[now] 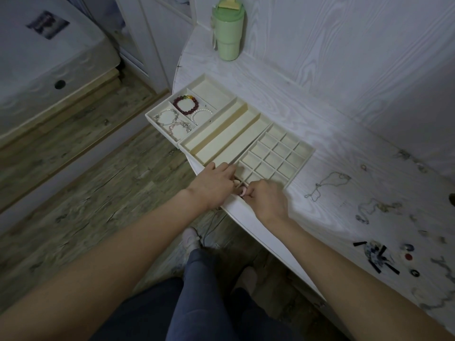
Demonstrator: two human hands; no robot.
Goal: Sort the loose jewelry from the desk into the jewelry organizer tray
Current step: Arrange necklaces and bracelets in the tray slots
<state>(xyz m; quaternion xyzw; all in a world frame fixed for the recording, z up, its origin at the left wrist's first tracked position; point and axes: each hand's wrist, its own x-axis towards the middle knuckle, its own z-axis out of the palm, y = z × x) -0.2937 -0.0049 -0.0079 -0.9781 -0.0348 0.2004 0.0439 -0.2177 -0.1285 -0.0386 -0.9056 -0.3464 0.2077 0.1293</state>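
Three cream organizer trays sit side by side at the desk's left edge. The left tray (157, 112) holds a dark red bead bracelet (185, 105), a pearl bracelet (200, 113) and silver bracelets (172, 121). The middle tray (214, 136) has long slots. My hands meet at the near corner of the grid tray (307, 150). My left hand (216, 184) reaches its fingers down to that corner. My right hand (267, 196) has its fingers curled tight, fingertips against the left ones. Whatever lies between them is hidden. Loose chains (327, 183) lie on the desk to the right.
More loose jewelry and black hair clips (376, 255) are scattered along the desk's right side. A green tumbler (226, 30) stands at the back by the wall. The rounded desk edge (246, 217) runs just under my wrists, with wooden floor and a bed to the left.
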